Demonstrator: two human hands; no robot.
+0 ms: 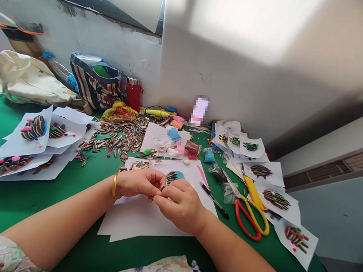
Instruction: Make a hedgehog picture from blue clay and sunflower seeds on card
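Note:
My left hand (143, 183), with a gold bangle at its wrist, and my right hand (180, 203) meet over white paper sheets (133, 219). Fingers of both hands are pinched together around a small dark piece (162, 188), mostly hidden between them; it may be a sunflower seed. Just behind the hands, a blue clay shape with striped seeds (173, 176) lies on the paper. Loose seeds (141, 164) are on the sheet behind my left hand. A black pen (215, 200) and a pink strip (202, 176) are to the right.
Red and yellow scissors (250, 216) and seed-decorated cards (277, 199) lie at right. More cards (35, 135) are stacked at left. Behind are a seed pile (123, 134), bagged clay (174, 134), a striped bag (95, 83), a red bottle (133, 95) and a blurred-out upright phone (200, 111).

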